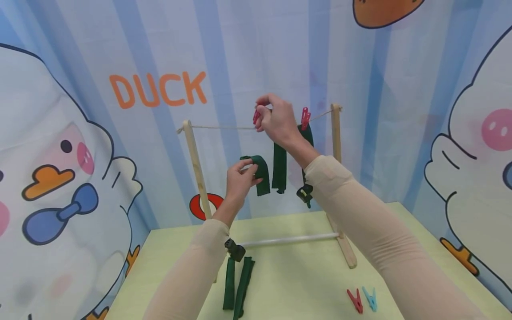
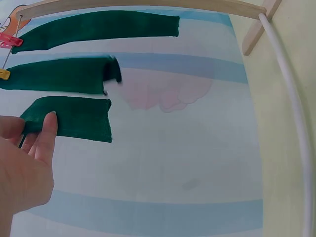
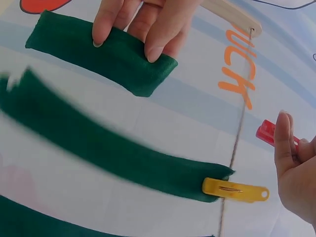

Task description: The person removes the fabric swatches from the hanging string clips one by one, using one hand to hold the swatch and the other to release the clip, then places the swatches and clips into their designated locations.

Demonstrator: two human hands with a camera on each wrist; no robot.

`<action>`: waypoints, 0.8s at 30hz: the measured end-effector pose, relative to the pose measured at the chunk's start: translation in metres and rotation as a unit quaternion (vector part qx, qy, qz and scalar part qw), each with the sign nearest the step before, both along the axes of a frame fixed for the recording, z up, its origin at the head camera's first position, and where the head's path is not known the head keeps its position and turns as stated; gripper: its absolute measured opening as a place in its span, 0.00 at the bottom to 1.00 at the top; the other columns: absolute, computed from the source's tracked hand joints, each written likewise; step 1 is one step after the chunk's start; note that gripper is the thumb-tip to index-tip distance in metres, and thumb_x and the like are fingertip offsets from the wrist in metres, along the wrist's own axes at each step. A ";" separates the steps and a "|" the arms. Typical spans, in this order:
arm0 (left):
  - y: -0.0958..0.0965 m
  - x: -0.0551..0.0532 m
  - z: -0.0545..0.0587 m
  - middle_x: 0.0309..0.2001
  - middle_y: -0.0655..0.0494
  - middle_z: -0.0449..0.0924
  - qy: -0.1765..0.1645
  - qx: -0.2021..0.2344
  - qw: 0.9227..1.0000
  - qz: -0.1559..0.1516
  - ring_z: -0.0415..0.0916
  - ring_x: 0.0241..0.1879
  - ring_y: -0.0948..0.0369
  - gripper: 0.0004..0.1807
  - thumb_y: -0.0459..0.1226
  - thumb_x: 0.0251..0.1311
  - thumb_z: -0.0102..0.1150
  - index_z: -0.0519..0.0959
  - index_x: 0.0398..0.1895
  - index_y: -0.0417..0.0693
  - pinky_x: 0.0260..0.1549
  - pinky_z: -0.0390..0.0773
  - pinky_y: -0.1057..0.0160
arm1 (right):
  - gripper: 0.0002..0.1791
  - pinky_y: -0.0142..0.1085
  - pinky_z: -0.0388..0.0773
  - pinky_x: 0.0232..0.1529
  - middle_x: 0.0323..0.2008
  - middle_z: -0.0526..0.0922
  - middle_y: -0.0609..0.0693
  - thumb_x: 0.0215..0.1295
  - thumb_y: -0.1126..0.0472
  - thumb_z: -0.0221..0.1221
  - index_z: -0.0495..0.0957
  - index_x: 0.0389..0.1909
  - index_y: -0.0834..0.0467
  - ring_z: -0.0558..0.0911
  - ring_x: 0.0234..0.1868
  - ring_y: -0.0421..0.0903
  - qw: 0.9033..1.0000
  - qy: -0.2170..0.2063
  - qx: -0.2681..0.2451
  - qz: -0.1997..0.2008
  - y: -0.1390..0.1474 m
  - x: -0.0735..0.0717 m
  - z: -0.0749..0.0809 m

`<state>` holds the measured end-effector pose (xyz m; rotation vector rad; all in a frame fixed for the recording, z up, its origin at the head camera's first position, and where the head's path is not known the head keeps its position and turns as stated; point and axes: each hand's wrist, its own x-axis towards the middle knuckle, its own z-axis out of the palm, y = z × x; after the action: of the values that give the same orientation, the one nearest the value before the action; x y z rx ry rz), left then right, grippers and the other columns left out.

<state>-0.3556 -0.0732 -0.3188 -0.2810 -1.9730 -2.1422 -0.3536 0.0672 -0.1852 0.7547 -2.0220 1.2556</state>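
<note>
My left hand (image 1: pixel 241 180) pinches a folded dark green cloth strip (image 2: pixel 81 118) near one end, below the rope. Up at the rope (image 1: pixel 224 128), my right hand (image 1: pixel 276 118) holds a red clothespin (image 3: pixel 266 132) between thumb and fingers. Between the hands and the right post hangs another green strip (image 1: pixel 279 166), fixed to the rope by a yellow clothespin (image 3: pixel 234 190). Further right, a second red clothespin (image 1: pixel 306 118) holds a third strip (image 2: pixel 103 30), partly hidden behind my right wrist in the head view.
Two wooden posts (image 1: pixel 196 164) carry the rope, joined low down by a white bar (image 1: pixel 292 240). Two green strips (image 1: pixel 229 284) lie on the pale yellow table (image 1: pixel 296 275) near my left forearm. A red clothespin (image 1: pixel 355 301) and a light blue clothespin (image 1: pixel 370 298) lie at front right.
</note>
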 end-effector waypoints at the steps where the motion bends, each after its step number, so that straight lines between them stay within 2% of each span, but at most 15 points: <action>1: 0.000 0.000 0.000 0.47 0.42 0.80 -0.001 0.000 1.000 -0.001 0.83 0.36 0.51 0.17 0.34 0.70 0.58 0.78 0.60 0.38 0.39 0.85 0.61 | 0.10 0.32 0.83 0.34 0.29 0.81 0.58 0.76 0.67 0.51 0.75 0.50 0.68 0.82 0.25 0.47 1.000 0.001 -0.003 0.001 0.000 0.000 0.000; 9: -0.001 0.001 0.001 0.47 0.41 0.80 0.003 0.002 1.000 -0.004 0.84 0.33 0.54 0.17 0.34 0.70 0.58 0.78 0.59 0.38 0.39 0.85 0.61 | 0.09 0.32 0.83 0.35 0.31 0.81 0.58 0.75 0.67 0.52 0.75 0.50 0.67 0.82 0.26 0.47 1.000 -0.003 -0.005 0.000 0.001 0.003 0.000; 16: -0.003 0.006 -0.002 0.48 0.42 0.80 -0.004 0.005 1.000 -0.008 0.83 0.34 0.55 0.18 0.35 0.71 0.58 0.78 0.60 0.39 0.39 0.85 0.61 | 0.10 0.32 0.83 0.35 0.32 0.82 0.57 0.75 0.67 0.53 0.74 0.52 0.67 0.83 0.26 0.47 1.000 0.000 0.008 0.000 0.007 0.008 -0.006; 24: -0.007 0.010 -0.005 0.48 0.42 0.81 -0.013 0.011 1.000 -0.010 0.84 0.33 0.57 0.18 0.34 0.70 0.58 0.78 0.60 0.38 0.38 0.85 0.62 | 0.16 0.32 0.83 0.36 0.40 0.80 0.57 0.75 0.65 0.55 0.72 0.60 0.66 0.84 0.30 0.50 0.999 -0.039 -0.001 -0.003 0.023 0.019 -0.018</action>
<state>-0.3452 -0.0799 -0.3242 -0.2719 -1.9672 -2.1902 -0.3348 0.0904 -0.2029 0.7076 -2.0832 1.3014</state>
